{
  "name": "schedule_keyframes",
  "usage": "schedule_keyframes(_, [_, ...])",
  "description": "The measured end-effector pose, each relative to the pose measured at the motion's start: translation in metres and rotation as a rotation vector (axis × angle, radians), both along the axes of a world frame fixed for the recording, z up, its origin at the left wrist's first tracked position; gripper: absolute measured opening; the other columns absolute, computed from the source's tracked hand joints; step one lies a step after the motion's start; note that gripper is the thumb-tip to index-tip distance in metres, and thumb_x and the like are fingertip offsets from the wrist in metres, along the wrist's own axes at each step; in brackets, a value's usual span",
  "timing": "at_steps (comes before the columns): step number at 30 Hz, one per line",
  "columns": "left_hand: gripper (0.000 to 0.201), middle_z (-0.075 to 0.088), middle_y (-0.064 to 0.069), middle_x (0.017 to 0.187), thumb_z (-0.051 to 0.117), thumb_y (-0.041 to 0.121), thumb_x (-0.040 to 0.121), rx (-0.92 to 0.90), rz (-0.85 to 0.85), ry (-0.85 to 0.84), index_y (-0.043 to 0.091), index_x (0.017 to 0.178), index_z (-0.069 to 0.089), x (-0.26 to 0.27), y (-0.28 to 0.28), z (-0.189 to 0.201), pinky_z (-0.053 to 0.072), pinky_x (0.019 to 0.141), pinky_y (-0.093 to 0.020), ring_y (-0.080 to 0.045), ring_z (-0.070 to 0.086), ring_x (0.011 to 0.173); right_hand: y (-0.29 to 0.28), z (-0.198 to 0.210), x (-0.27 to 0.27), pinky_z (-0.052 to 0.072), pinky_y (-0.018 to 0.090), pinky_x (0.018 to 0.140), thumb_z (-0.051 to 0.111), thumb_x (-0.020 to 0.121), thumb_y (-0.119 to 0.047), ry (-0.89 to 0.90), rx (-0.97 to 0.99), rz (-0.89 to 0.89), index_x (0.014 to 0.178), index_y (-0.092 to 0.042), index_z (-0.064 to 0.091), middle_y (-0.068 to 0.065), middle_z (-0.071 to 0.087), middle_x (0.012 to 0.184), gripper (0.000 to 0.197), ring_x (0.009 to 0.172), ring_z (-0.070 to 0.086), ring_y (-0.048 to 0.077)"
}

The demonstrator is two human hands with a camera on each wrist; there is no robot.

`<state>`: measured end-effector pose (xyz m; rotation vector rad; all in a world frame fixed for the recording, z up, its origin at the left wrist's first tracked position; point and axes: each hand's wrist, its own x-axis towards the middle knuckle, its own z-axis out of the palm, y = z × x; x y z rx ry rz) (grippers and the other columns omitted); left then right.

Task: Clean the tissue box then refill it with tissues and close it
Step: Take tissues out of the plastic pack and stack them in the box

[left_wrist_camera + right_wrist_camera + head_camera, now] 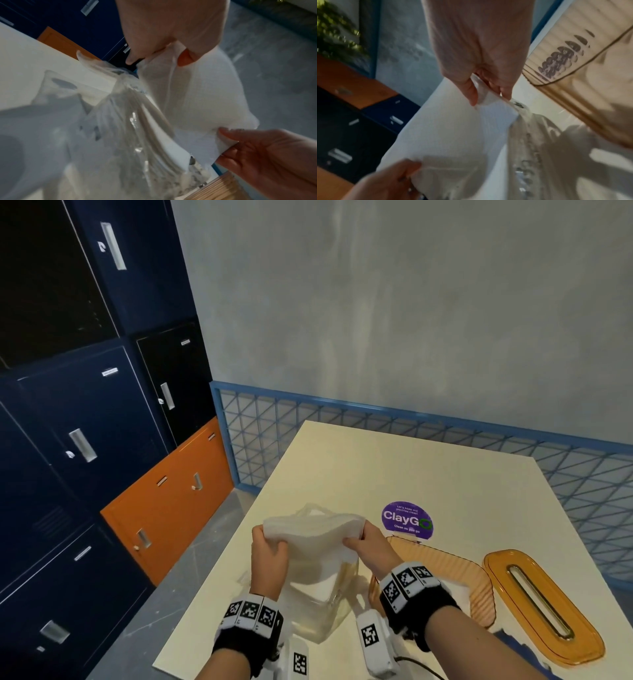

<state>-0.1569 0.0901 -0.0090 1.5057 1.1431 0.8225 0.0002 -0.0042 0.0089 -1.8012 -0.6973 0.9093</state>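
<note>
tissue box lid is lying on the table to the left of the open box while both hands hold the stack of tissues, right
Not quite. The head view shows the lid lying to the right of the open box. Both hands, left and right, do hold the stack of tissues.

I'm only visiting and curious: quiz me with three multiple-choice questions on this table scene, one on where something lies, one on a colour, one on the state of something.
1. Where does the lid lie?
A. on the box
B. on the table, right of the box
C. on the floor

2. What colour is the round sticker?
A. purple
B. red
C. yellow

3. What are the hands doing?
A. resting flat
B. both gripping the tissue stack
C. lifting the lid

Answers:
1 B: the lid lies beside the open tissue box.
2 A: the sticker is purple.
3 B: left hand and right hand grip the tissue stack at opposite ends.
</note>
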Motion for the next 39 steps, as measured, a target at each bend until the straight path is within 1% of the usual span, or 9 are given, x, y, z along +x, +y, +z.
schedule_keyframes(6, [0.013,0.049,-0.007,0.087,0.044,0.015,0.097,0.086,-0.048,0.078,0.002,0.100,0.044,0.002,0.003,0.011,0.037,0.072,-0.030,-0.025,0.048,0.081,-0.004,0.011,0.007,0.049,0.039,0.096,0.053,0.092,-0.009,-0.062,-0.058,-0.044,0.124,-0.006,0.053,0.012,0.062,0.119,0.032,0.109,0.058,0.026])
schedule_keyframes(12, [0.009,0.049,-0.010,0.088,0.047,0.013,0.095,-0.045,-0.116,0.073,0.004,0.096,0.046,0.034,0.002,0.034,0.036,0.059,-0.028,-0.021,0.045,0.075,-0.034,0.032,0.034,0.053,0.037,0.072,0.052,0.092,-0.010,-0.001,-0.059,-0.160,0.119,-0.003,0.056,0.015,0.063,0.114,0.028,0.098,0.061,0.029])
schedule_keyframes(15, [0.008,0.052,-0.012,0.092,0.048,0.012,0.094,-0.172,-0.166,0.039,0.004,0.096,0.046,0.057,-0.012,0.040,0.053,0.072,-0.039,-0.023,0.051,0.081,-0.059,0.040,0.047,0.052,0.029,0.055,0.050,0.092,-0.004,0.052,-0.046,-0.245,0.107,0.000,0.058,0.014,0.060,0.099,0.017,0.082,0.059,0.025])
schedule_keyframes(17, [0.004,0.049,-0.006,0.086,0.046,0.009,0.094,-0.233,-0.223,0.029,0.006,0.093,0.045,0.073,-0.025,0.044,0.053,0.058,-0.035,-0.022,0.051,0.078,-0.078,0.044,0.058,0.049,0.024,0.047,0.050,0.091,0.000,0.070,-0.055,-0.300,0.094,-0.003,0.057,0.010,0.057,0.087,0.009,0.071,0.057,0.021])
schedule_keyframes(23, [0.008,0.052,-0.004,0.076,0.045,0.002,0.090,0.104,-0.460,0.292,0.010,0.089,0.043,0.120,-0.066,0.031,0.041,0.062,-0.031,-0.024,0.050,0.077,-0.138,0.037,0.085,0.051,0.025,0.045,0.049,0.089,0.003,0.023,-0.336,-0.395,0.067,-0.012,0.047,0.006,0.050,0.073,0.027,0.070,0.056,0.023])
schedule_keyframes(26, [0.031,0.064,-0.012,0.095,0.038,0.001,0.091,0.322,-0.608,0.499,0.013,0.119,0.041,0.130,-0.086,0.020,0.039,0.067,-0.033,-0.028,0.059,0.088,-0.150,0.030,0.085,0.054,0.030,0.075,0.048,0.090,-0.008,-0.168,-0.628,-0.316,0.066,-0.016,0.043,0.002,0.047,0.070,0.027,0.099,0.062,0.031])
schedule_keyframes(28, [0.043,0.064,-0.010,0.112,0.032,0.002,0.092,0.479,-0.657,0.680,0.018,0.132,0.035,0.132,-0.092,0.017,0.039,0.077,-0.033,-0.028,0.057,0.106,-0.147,0.024,0.084,0.048,0.032,0.093,0.045,0.093,-0.007,-0.267,-0.748,-0.261,0.081,-0.006,0.055,0.010,0.059,0.093,0.015,0.118,0.056,0.032])
schedule_keyframes(31, [0.049,0.058,-0.006,0.126,0.029,0.003,0.092,0.623,-0.711,0.908,0.021,0.137,0.030,0.134,-0.094,0.013,0.037,0.099,-0.040,-0.027,0.045,0.122,-0.137,0.021,0.078,0.042,0.028,0.101,0.039,0.098,-0.009,-0.391,-0.801,-0.255,0.119,0.000,0.055,0.014,0.054,0.134,0.028,0.126,0.051,0.026])
schedule_keyframes(39, [0.047,0.042,-0.008,0.136,0.041,0.001,0.091,0.881,-0.821,1.053,0.017,0.135,0.038,0.143,-0.097,0.003,0.035,0.099,-0.037,-0.028,0.036,0.128,-0.123,0.001,0.056,0.040,0.028,0.104,0.040,0.097,-0.006,-0.696,-0.865,-0.124,0.130,-0.003,0.045,0.012,0.049,0.137,0.034,0.127,0.048,0.023])
